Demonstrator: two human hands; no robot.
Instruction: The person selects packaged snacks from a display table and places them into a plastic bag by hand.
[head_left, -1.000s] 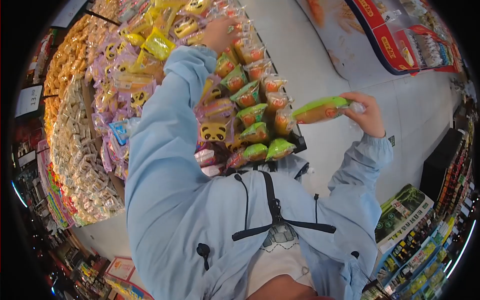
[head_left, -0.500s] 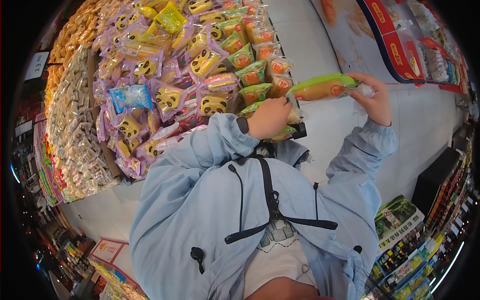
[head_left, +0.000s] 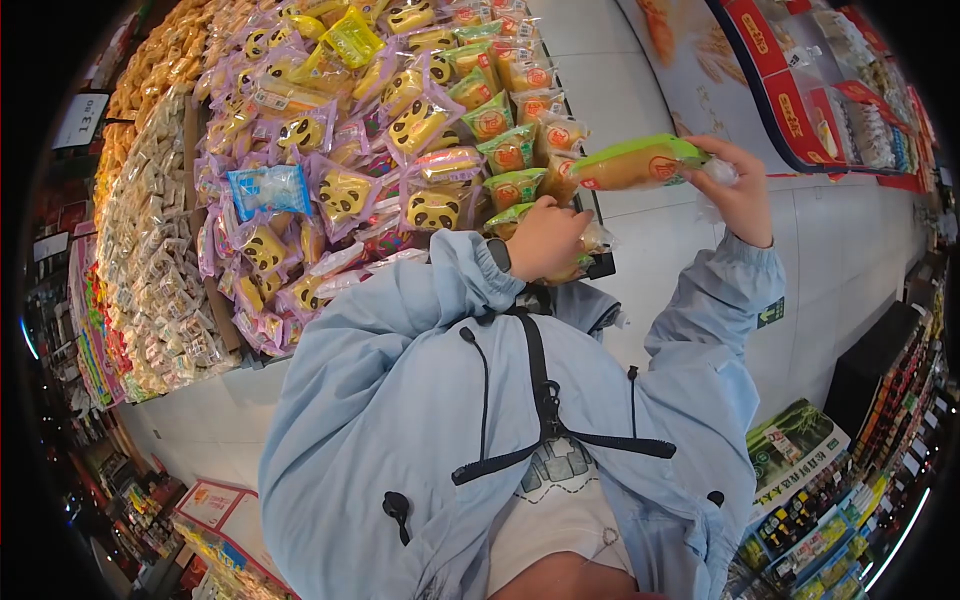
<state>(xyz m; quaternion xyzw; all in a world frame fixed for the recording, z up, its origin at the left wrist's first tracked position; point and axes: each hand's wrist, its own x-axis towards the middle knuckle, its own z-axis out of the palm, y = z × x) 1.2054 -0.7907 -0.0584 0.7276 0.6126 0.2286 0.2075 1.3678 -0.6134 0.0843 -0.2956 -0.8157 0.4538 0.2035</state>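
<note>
My left hand (head_left: 548,240) is at the near right corner of the display, its fingers bent round a clear and green bread packet (head_left: 597,238) that it partly hides. In my right hand (head_left: 735,190), a long bread pack (head_left: 640,165) with a green edge and a red round mark is gripped by its crinkled right end. That pack is held level, just right of the rows of green and clear bread packets (head_left: 508,152). Left of those rows lie purple-edged panda-face packets (head_left: 344,197).
A blue packet (head_left: 269,190) and a yellow packet (head_left: 352,38) lie on the panda packets. Small wrapped snacks (head_left: 150,260) fill the left side. A red-edged display (head_left: 790,115) stands at the upper right, and a black box (head_left: 868,365) at the right.
My left hand has come back from the far end of the display to its near corner, where its fingers closed on a packet. My right hand has risen slightly with the long pack.
</note>
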